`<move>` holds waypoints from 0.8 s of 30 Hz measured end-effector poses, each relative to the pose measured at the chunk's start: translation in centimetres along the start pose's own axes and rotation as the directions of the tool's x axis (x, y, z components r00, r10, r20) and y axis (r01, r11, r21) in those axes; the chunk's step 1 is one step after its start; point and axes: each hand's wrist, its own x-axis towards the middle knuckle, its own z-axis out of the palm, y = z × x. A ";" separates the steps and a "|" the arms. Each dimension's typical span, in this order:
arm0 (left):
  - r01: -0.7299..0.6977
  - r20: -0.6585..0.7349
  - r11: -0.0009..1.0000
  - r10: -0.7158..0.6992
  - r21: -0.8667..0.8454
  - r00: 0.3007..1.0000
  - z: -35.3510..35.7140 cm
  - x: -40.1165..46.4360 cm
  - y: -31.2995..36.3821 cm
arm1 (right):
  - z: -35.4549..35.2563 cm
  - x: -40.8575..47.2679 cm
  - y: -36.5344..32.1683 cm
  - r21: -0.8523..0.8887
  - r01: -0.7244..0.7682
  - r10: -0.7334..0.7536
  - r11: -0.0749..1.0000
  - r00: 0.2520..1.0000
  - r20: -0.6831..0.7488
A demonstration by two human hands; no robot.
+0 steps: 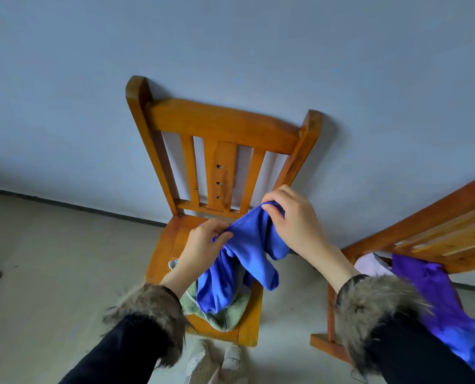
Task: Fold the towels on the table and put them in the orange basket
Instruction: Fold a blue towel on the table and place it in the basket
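Note:
A blue towel (239,261) hangs crumpled above the seat of a wooden chair (219,126). My left hand (203,245) pinches its top hem at the left. My right hand (294,220) grips the same hem farther right, a little higher. Under the blue towel a green towel (225,314) lies bunched on the seat. A patterned cloth corner (173,264) peeks out beside my left wrist. No orange basket is in view.
A second wooden chair (425,231) stands at the right with a purple cloth (438,295) and a pale pink cloth (369,266) draped on it. A grey wall is behind. My shoes (217,358) are on the pale floor.

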 end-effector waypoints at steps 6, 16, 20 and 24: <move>-0.064 -0.059 0.998 0.064 0.002 0.996 -4.2 -3.0 5.7 | -4.8 -1.5 -3.5 0.048 -0.072 0.075 0.996 0.995 -0.068; -0.511 -0.148 0.844 0.533 0.161 0.833 -11.8 -3.8 19.4 | -10.0 0.7 -8.3 0.284 -0.146 0.139 0.948 0.989 0.045; -0.541 -0.151 0.808 0.580 0.233 0.801 -13.4 -3.9 21.4 | -11.2 2.4 -11.6 0.353 -0.026 0.055 0.935 0.996 -0.072; -0.511 -0.216 0.840 0.542 0.182 0.812 -14.8 -4.1 21.8 | -11.5 3.3 -13.8 0.416 -0.023 0.060 0.909 0.995 -0.077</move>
